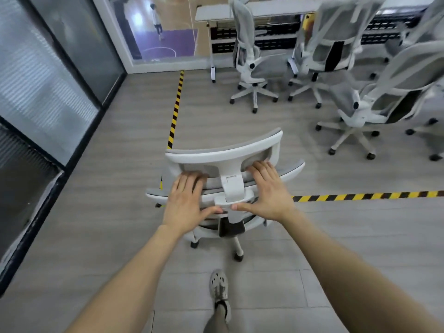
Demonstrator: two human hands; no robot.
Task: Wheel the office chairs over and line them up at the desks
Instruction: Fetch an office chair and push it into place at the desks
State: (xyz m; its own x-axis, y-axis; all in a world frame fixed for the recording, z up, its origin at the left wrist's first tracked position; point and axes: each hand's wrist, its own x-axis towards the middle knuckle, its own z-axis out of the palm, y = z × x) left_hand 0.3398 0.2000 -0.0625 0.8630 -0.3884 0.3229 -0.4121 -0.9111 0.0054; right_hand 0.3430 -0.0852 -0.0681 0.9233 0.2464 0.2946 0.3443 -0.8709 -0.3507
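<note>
The floor (115, 164) is grey wood planks and fills most of the view. A glass wall (48, 80) runs along the far left of the held chair. A long white desk (264, 8) stands far ahead of that chair, at the top of the view. Three more chairs sit by the desk: chair one (249, 66) faces it from the side, chair two (324, 49) is just right of that one, and chair three (374, 102) stands nearer, well to the right of the held chair.

The held chair (223, 150) is white with grey mesh and stands in the middle, right in front of the person. Its wheels rest on the floor. Striped tape (176, 109) in yellow and black runs away ahead of the chair, and another strip (365, 196) runs off to its right.

The left hand (186, 200) lies on the top of the chair back, left of the white neck piece. Its fingers are bent over the edge and the thumb points inward, so it grips the back loosely. The right hand (266, 193) does the same on the right side, fingers curled under the headrest, thumb reaching toward the middle. The two thumbs nearly meet.

A shoe (219, 289) steps on the floor just behind the chair.
</note>
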